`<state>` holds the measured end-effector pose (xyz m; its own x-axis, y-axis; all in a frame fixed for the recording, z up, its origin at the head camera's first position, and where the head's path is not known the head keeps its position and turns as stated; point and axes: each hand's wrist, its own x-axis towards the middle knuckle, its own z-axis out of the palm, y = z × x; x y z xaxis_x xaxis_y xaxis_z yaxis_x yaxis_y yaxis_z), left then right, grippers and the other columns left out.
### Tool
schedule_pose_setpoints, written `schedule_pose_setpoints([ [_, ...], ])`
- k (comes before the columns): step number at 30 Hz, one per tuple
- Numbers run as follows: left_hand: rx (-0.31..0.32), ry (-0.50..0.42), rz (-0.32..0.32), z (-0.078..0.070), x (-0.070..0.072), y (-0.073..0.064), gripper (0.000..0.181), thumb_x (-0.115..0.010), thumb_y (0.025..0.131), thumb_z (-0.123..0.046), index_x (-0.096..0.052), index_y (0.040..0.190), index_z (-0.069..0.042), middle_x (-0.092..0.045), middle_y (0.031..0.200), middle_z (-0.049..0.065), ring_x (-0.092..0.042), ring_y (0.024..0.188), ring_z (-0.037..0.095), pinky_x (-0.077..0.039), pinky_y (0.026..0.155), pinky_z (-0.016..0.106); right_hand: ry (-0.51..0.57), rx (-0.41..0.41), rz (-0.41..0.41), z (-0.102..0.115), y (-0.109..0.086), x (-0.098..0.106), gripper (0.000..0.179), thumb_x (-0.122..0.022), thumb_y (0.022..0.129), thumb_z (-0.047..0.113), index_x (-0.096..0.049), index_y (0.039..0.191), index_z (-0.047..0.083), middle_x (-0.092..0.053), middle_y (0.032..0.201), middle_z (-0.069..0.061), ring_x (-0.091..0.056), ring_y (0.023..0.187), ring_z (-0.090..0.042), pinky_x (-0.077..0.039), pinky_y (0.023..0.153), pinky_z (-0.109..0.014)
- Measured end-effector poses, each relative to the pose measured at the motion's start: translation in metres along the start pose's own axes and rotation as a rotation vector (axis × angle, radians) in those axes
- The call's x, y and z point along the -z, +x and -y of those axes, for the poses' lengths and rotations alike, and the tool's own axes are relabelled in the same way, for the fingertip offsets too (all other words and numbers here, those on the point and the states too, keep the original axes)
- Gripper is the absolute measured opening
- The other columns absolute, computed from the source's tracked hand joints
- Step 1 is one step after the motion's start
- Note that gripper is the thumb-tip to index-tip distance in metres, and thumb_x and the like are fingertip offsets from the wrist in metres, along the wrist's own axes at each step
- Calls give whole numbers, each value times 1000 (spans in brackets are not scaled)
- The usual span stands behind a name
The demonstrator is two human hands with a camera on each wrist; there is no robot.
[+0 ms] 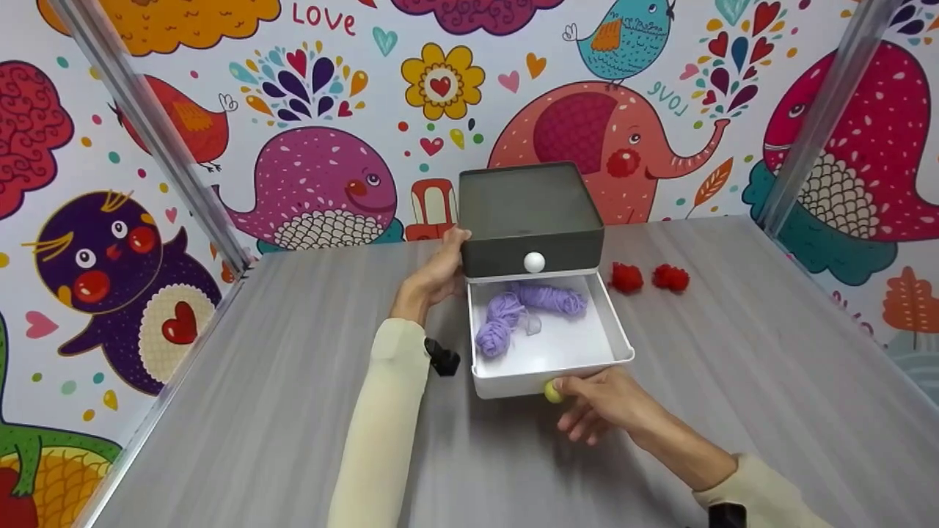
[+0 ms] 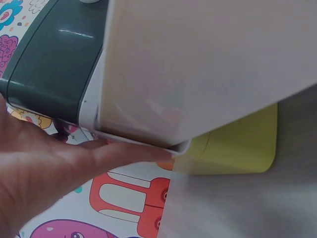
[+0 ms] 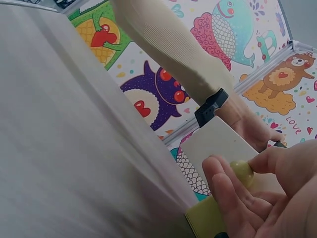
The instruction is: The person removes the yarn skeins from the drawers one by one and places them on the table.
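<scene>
A stacked drawer unit has a dark grey upper section [image 1: 532,202] with a white knob [image 1: 534,262]. Below it a white drawer [image 1: 561,345] stands pulled out. Two lilac yarn bundles [image 1: 502,323] lie inside, beside a small pale translucent piece [image 1: 533,323]. My right hand [image 1: 612,400] pinches the drawer's yellow-green knob [image 3: 241,171] with its thumb against the fingers. My left hand [image 1: 440,268] rests against the unit's left side; in the left wrist view, a straight digit lies along the white section. A yellow lower section [image 2: 237,144] shows beneath. The left hand's far fingers are partly hidden.
Two red yarn bundles [image 1: 626,278] lie on the grey table [image 1: 733,381], right of the unit. Printed panels [image 1: 455,139] with cartoon animals stand behind and at the sides, joined by metal corner posts [image 1: 814,110].
</scene>
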<state>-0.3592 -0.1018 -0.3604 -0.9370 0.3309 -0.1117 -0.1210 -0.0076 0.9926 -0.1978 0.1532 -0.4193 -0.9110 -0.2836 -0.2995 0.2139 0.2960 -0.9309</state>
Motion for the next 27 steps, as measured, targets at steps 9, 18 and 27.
schedule_pose_setpoints([
  [9,-4,-9,0,-1,0,1,56,-28,104,-40,-11,150,-15,-22,153,27,-34,141,45,-26,112,73,-14,-14,-29,-2,-6,-1,39,-67,93,34,-74,99,-4,-75,70,-8,-68,54,-13,-54,50,-26],
  [18,8,-18,-3,-1,0,-1,55,-22,106,-43,-13,152,-14,-29,152,31,-40,137,45,-28,111,72,-70,34,28,-1,-7,-5,41,-65,96,37,-74,102,-3,-75,70,-9,-68,52,-13,-53,48,-26],
  [27,5,6,23,0,-1,-1,58,-17,107,-47,-10,154,-14,-29,153,29,-38,139,45,-30,112,71,-220,95,47,9,-13,-1,42,-64,97,41,-73,101,0,-72,66,-7,-66,51,-13,-52,47,-28],
])
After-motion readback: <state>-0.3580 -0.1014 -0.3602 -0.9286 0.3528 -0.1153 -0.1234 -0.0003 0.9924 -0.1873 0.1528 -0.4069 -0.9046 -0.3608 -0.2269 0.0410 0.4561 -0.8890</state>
